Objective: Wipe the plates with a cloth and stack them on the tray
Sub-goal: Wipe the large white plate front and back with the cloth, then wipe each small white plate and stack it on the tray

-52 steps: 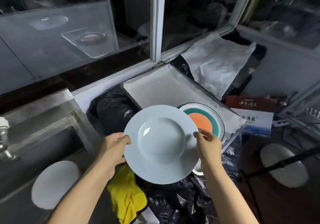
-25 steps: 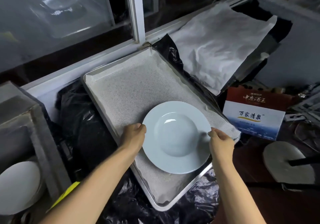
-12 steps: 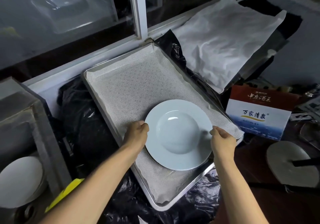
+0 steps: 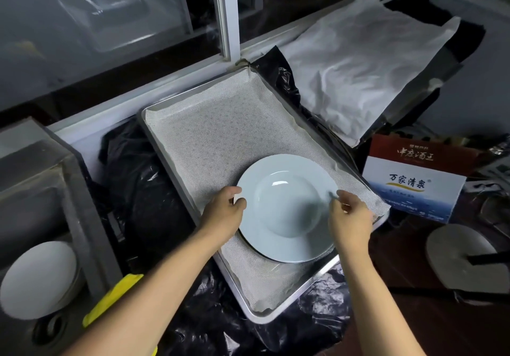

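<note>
At far left, in the grey steel sink, sits a stack of round white plates (the ones not yet wiped, I would judge). Just beside the sink, a crumpled yellow cloth lies on the surface, which is draped in black plastic sheeting. Neither of the hands touches the cloth.

Further right is the rectangular steel tray with its white mesh liner. The pale blue round plate lies flat in the tray's near right part. The left hand is at the plate's left rim, with thumb and forefinger pinching the edge. The right hand is at the right rim with its fingers loosely bent. It is blurred, so I cannot tell whether it grips the rim or only hovers there. Beyond the tray stands a red-and-white printed box.

The step in hand looks like setting a wiped plate down on the tray. Next, both hands should let go cleanly without dragging the liner. They can then go back to the left for the cloth and another plate from the sink.
</note>
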Motion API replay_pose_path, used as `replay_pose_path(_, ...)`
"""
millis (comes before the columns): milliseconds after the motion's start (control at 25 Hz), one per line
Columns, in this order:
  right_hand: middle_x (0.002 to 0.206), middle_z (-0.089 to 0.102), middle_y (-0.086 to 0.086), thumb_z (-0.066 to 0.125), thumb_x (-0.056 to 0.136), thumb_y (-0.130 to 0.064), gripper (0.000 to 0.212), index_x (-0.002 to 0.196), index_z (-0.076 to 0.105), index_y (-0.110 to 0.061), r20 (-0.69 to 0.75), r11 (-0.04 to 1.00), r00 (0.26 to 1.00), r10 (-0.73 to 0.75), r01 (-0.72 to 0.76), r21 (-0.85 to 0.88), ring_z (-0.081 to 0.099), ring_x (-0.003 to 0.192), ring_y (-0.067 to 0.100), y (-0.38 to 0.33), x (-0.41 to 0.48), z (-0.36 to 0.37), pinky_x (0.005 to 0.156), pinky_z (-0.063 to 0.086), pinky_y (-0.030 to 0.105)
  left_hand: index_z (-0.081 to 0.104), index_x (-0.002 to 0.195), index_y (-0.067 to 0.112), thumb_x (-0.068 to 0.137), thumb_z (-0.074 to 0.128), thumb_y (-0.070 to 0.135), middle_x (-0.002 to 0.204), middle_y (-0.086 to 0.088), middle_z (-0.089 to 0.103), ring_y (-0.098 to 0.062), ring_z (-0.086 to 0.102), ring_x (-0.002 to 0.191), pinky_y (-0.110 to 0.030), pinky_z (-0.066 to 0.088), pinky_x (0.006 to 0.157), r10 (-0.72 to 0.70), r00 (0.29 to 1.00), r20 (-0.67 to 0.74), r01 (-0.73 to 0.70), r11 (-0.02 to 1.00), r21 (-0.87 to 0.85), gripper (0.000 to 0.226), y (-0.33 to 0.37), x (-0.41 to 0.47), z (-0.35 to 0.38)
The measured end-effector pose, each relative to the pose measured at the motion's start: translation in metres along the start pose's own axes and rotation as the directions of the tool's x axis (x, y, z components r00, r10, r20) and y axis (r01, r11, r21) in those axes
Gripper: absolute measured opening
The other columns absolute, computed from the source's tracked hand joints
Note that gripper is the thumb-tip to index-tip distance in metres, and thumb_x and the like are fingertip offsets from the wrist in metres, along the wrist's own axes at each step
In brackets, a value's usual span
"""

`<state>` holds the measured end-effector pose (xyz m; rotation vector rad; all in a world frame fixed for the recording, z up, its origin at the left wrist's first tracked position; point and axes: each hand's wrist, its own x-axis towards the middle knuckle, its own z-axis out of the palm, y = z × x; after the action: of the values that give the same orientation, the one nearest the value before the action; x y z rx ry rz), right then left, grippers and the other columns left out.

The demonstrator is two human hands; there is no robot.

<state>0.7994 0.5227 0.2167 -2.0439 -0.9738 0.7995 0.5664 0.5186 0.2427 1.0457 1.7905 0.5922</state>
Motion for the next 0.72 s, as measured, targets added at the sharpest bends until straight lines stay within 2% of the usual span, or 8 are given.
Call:
replay_pose_path(120,0.12,0.068,0.006,0.058,0.094,-0.014,0.031,0.123,0.07,-0.015,0.057,0.996,0.995,-0.086,0.086,-0.006,0.062,0.099,0.018,-0.015,-0.015,0.01,0.089,0.045,0.028,0.061,0.128,0.022,0.091,0.054,0.02,0.123,0.005,0.061,-0.015,0.058,0.113,-0.03,0.045,0.1,0.082,0.997,0.009,-0.083,0.994,0.075,0.037,0.007,-0.012,-0.008)
replay_pose_path(320,0.117,0.069,0.002,0.057,0.094,-0.012,0.029,0.119,0.071,-0.017,0.144,0.975,0.964,-0.222,0.219,0.037,0.066,0.103,0.017,-0.042,-0.051,0.029,0.093,0.049,0.032,0.064,0.126,0.024,0.094,0.056,0.016,0.123,0.01,0.066,-0.008,0.06,0.112,-0.027,0.046,0.101,0.186,0.983,-0.007,-0.184,0.977,0.106,0.034,0.006,-0.034,-0.027)
replay_pose_path(400,0.116,0.069,0.002,0.055,0.092,-0.019,0.03,0.118,0.071,-0.017,0.172,0.96,0.944,-0.28,0.272,0.069,0.066,0.101,0.017,-0.054,-0.068,0.038,0.095,0.051,0.037,0.064,0.125,0.026,0.094,0.055,0.017,0.123,0.014,0.065,-0.006,0.059,0.11,-0.027,0.047,0.1,0.212,0.977,-0.03,-0.207,0.971,0.121,0.033,0.006,-0.048,-0.04)
replay_pose_path(520,0.116,0.07,-0.002,0.053,0.092,-0.02,0.031,0.118,0.071,-0.019,0.23,0.945,0.917,-0.326,0.311,0.102,0.067,0.1,0.013,-0.073,-0.091,0.053,0.094,0.05,0.034,0.064,0.122,0.03,0.095,0.054,0.015,0.107,0.026,0.062,-0.002,0.057,0.093,-0.025,0.047,0.095,0.229,0.971,-0.073,-0.219,0.968,0.124,0.032,0.001,-0.066,-0.06)
replay_pose_path(600,0.116,0.071,-0.003,0.055,0.093,-0.013,0.03,0.117,0.071,-0.02,0.272,0.931,0.89,-0.366,0.347,0.114,0.067,0.1,0.011,-0.085,-0.107,0.064,0.093,0.05,0.032,0.065,0.122,0.03,0.095,0.054,0.016,0.112,0.024,0.064,-0.002,0.059,0.102,-0.023,0.046,0.096,0.234,0.967,-0.103,-0.222,0.968,0.115,0.033,-0.006,-0.076,-0.075)
replay_pose_path(720,0.113,0.072,-0.004,0.054,0.093,-0.011,0.031,0.116,0.072,-0.022,0.335,0.91,0.846,-0.415,0.389,0.145,0.066,0.101,0.011,-0.102,-0.131,0.083,0.09,0.051,0.027,0.065,0.121,0.032,0.095,0.053,0.016,0.123,0.018,0.065,-0.004,0.056,0.118,-0.026,0.046,0.101,0.235,0.956,-0.174,-0.221,0.971,0.095,0.033,-0.02,-0.086,-0.099)
